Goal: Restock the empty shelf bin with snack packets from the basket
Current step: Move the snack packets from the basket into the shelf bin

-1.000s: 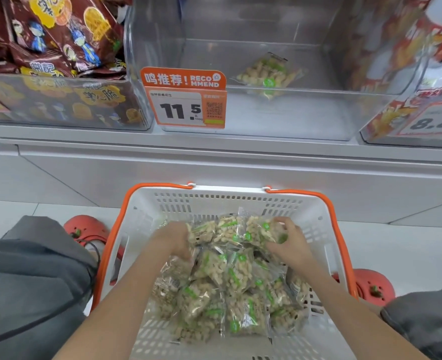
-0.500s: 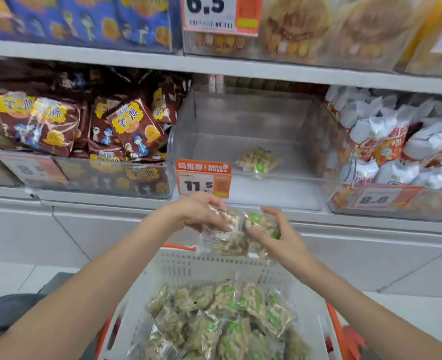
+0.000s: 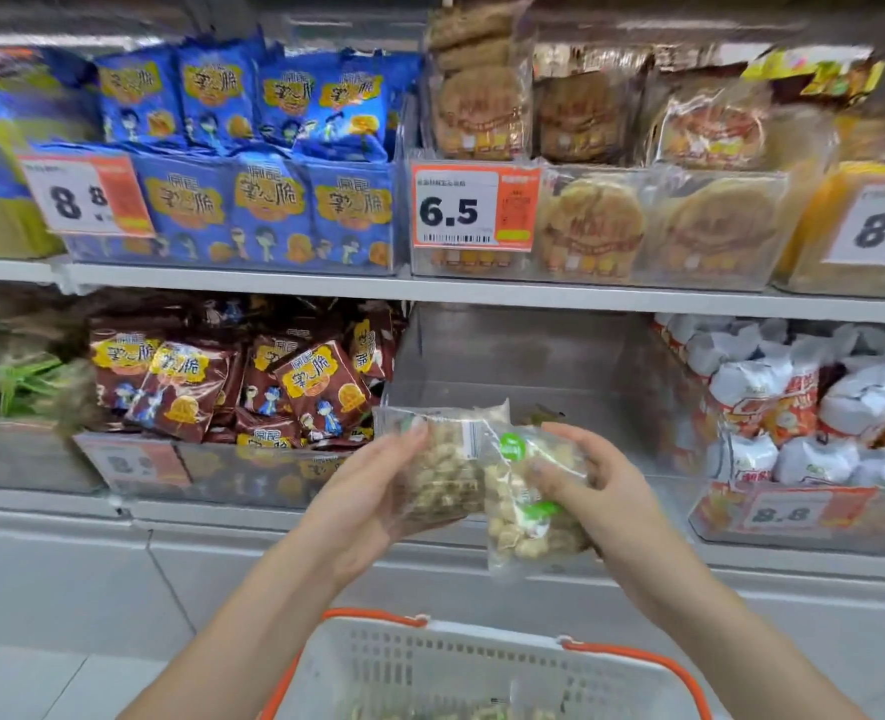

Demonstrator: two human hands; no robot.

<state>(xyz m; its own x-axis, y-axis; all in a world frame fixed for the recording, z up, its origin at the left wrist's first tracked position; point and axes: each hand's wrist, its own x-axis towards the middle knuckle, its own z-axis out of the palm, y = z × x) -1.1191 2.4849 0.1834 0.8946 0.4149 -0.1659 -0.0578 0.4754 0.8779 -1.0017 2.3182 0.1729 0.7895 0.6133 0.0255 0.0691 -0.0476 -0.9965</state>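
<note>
The clear shelf bin (image 3: 513,356) sits on the lower shelf, between the brown packets and the white packets. In front of its front wall, my left hand (image 3: 362,491) holds a clear snack packet (image 3: 443,459) of pale nuts. My right hand (image 3: 606,485) holds a second such packet (image 3: 523,517) with green labels, overlapping the first. Both packets cover the bin's front and its price tag. The white basket (image 3: 482,662) with orange handles stands below my arms, with a few packets showing at the bottom edge.
Brown snack packets (image 3: 253,381) fill the bin to the left, white and red packets (image 3: 814,407) the bin to the right. The upper shelf carries blue packets (image 3: 269,148) and round cakes (image 3: 591,220) behind a 6.5 price tag (image 3: 456,210).
Both hands took packets out of the basket and rose with them to the front of the clear bin. The view tilted up, so the upper shelf now shows.
</note>
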